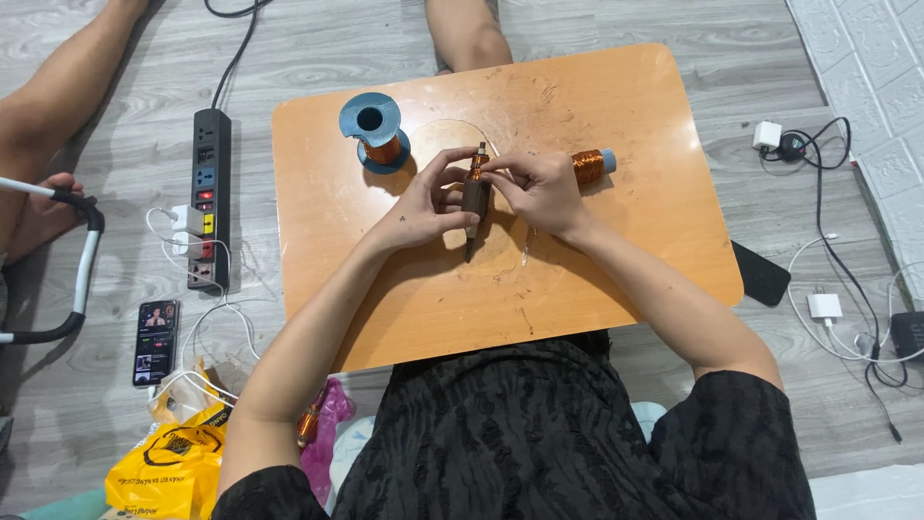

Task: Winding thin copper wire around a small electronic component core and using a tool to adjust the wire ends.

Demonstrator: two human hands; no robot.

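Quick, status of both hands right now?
Left hand: closed on the dark motor armature, gripping its body.
Right hand: fingers pinched at the armature's copper-wound top end.

motor armature [474,197] | dark, copper-wound | shaft pointing away | held above table centre

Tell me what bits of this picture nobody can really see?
- Head view: the middle of the dark cylindrical motor rotor with copper windings is covered by the fingers of the left hand and right hand.
- The thin copper wire being handled is too fine to trace.
- The small lying copper-wire spool is partly behind the right hand.
- The black smartphone screen on the floor is too small to read.
- The yellow plastic bag is cut off by the bottom edge.
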